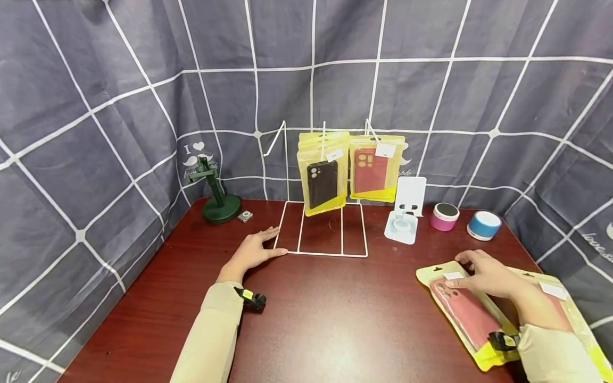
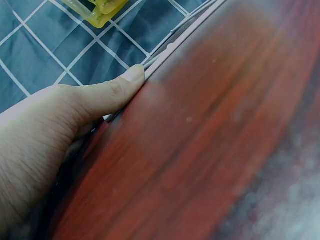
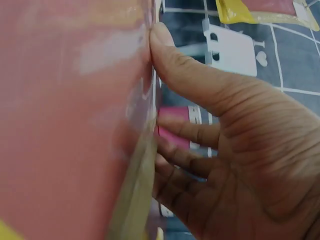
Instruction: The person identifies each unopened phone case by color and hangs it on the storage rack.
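Observation:
My left hand (image 1: 251,252) rests at the front left corner of a white wire display rack (image 1: 330,255). Its thumb (image 2: 117,92) lies straight against the front bar, and its other fingers stretch along the left side bar. On the right, my right hand (image 1: 489,275) grips a yellow-edged clear pouch with a pink phone case (image 1: 471,316) inside. The thumb (image 3: 175,55) is over the white label, the curled fingers at the pouch's upper right edge. Under the right forearm lies a second pouched phone case (image 1: 553,291), partly hidden.
From the rack's hooks hang a pouched black phone case (image 1: 323,183) and a red one (image 1: 370,170); the left hook (image 1: 275,139) is bare. Behind stand a green stand (image 1: 221,208), a small square gadget (image 1: 245,216), a white phone stand (image 1: 410,194), and pink (image 1: 444,219) and blue (image 1: 483,227) speakers.

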Available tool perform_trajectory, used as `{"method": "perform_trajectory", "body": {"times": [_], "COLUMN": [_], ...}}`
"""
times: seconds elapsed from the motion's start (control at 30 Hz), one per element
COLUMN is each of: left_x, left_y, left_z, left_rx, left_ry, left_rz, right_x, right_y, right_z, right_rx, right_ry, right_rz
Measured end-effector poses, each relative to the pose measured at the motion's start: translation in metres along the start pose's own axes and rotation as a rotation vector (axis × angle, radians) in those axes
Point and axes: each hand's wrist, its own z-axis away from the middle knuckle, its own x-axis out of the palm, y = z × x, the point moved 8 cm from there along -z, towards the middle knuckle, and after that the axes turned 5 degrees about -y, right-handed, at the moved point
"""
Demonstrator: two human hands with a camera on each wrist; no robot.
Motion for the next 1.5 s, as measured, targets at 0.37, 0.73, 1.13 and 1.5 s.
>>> {"method": "perform_trajectory", "body": {"times": [0.37,0.73,1.13,1.5], "left_x": [0.002,0.0,-0.002,-0.001], "left_y": [0.0,0.0,-0.001,-0.001], "left_z": [0.004,0.003,0.003,0.001], "left_rx": [-0.002,0.001,-0.001,0.01], "left_ry": [-0.01,-0.008,-0.005,0.001], "left_rz": [0.022,0.016,0.019,0.015], "right_x": [0.018,0.019,0.0,-0.022], "right_y": [0.005,-0.007,-0.024,-0.041], "right_z": [0.0,-0.001,0.0,0.0], "right_rx": [0.167,0.058,0.067,0.088], "right_ry": [-0.175,-0.205,-0.114,0.123], "right_rz": [-0.286,-0.577,-1.033,-1.173]}}
